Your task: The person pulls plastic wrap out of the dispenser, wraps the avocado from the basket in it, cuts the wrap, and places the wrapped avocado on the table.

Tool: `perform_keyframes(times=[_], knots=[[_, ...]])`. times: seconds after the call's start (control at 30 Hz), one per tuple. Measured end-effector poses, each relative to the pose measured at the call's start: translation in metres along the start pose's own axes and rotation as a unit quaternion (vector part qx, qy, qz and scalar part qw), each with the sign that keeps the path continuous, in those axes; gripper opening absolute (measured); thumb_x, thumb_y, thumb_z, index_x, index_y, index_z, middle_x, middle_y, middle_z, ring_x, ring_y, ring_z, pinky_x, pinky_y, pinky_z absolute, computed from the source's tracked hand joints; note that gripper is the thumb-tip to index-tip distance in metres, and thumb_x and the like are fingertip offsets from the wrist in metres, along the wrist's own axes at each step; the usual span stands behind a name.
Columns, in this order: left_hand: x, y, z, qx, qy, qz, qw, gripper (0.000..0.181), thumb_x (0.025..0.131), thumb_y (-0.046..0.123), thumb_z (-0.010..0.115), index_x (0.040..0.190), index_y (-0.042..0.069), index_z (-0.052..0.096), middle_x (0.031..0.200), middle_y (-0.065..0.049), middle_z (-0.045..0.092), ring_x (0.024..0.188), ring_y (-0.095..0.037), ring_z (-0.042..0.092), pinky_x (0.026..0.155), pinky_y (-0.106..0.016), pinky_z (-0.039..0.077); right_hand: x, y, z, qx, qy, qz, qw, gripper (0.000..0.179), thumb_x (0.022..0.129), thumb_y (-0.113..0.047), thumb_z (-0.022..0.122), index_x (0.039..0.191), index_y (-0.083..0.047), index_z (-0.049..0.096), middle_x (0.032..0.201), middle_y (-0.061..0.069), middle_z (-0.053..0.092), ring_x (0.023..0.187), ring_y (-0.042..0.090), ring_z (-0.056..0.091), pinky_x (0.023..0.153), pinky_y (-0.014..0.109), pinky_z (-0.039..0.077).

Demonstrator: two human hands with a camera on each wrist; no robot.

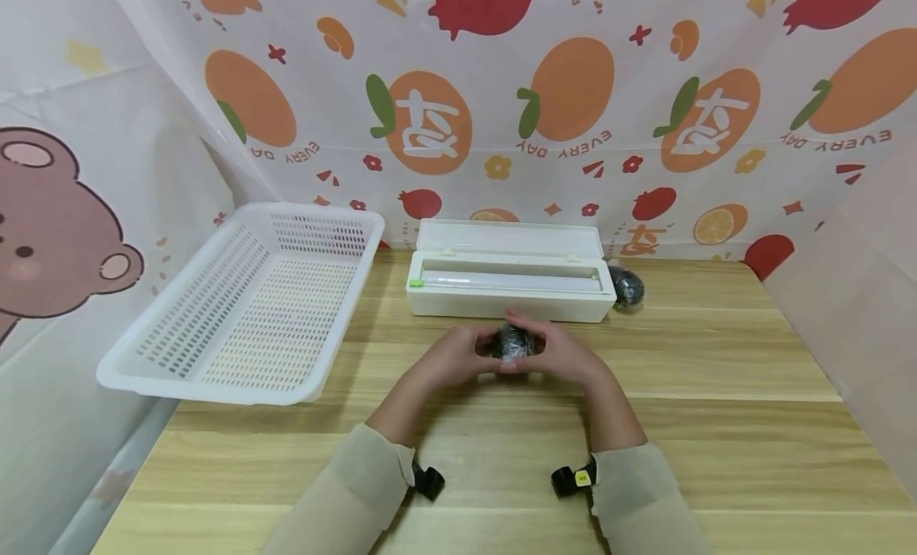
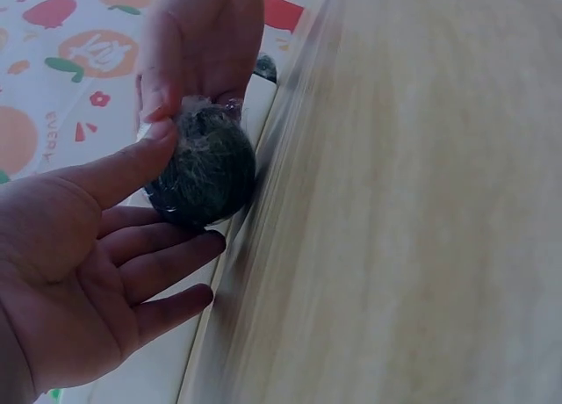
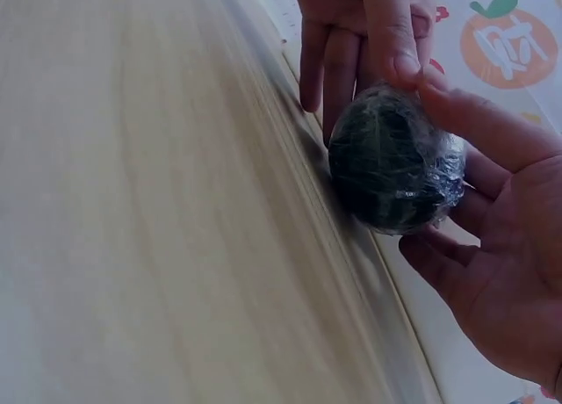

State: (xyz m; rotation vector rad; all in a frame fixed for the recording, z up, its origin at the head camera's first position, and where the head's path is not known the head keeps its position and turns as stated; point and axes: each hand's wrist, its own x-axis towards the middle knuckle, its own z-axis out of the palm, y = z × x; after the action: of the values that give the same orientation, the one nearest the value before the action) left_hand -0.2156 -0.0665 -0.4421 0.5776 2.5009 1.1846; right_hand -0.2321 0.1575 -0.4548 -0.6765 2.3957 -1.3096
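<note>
A dark green, rounded thing wrapped in clear cling film [image 1: 514,344] is held between both hands, just in front of the white cling film box. My left hand [image 1: 457,356] grips its left side, thumb on top and fingers spread below, as the left wrist view shows. From the other side my right hand [image 1: 562,354] grips it, its thumb tip meeting the left thumb over the wrapped thing [image 3: 395,167]. Film bunches in crinkles near the thumbs. The cling film box [image 1: 512,306] has its lid raised, with a pale roll [image 1: 501,281] inside.
Another dark film-wrapped thing [image 1: 627,288] sits against the box's right end. On the left stands a white perforated plastic basket [image 1: 215,390]. A fruit-printed sheet [image 1: 494,93] hangs behind the wooden table [image 1: 716,451].
</note>
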Motion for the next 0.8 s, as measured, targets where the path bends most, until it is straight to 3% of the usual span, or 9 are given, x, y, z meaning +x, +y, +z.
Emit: perform_keyframes(times=[0.27, 0.8], knots=[[0.0001, 0.0023, 0.0043, 0.004, 0.021, 0.005, 0.9998, 0.052, 0.083, 0.035, 0.078, 0.13, 0.018, 0.064, 0.12, 0.001, 0.07, 0.113, -0.011, 0.063, 0.098, -0.035, 0.05, 0.0011, -0.0026, 0.0033, 0.056, 0.014, -0.011, 0.9982, 0.063, 0.088, -0.024, 0.075, 0.145, -0.012, 0.05, 0.154, 0.001, 0.042, 0.145, 0.023, 0.034, 0.117, 0.048, 0.029], [0.0022, 0.0004, 0.0073, -0.021, 0.032, -0.004, 0.9993, 0.046, 0.081, 0.037, 0.08, 0.122, 0.02, 0.069, 0.113, 0.004, 0.073, 0.106, -0.009, 0.066, 0.095, -0.035, 0.052, 0.0048, 0.0027, 0.0064, 0.076, 0.037, -0.003, 0.9964, 0.047, 0.095, -0.025, 0.066, 0.139, -0.009, 0.056, 0.148, 0.004, 0.049, 0.14, 0.026, 0.042, 0.114, 0.049, 0.034]])
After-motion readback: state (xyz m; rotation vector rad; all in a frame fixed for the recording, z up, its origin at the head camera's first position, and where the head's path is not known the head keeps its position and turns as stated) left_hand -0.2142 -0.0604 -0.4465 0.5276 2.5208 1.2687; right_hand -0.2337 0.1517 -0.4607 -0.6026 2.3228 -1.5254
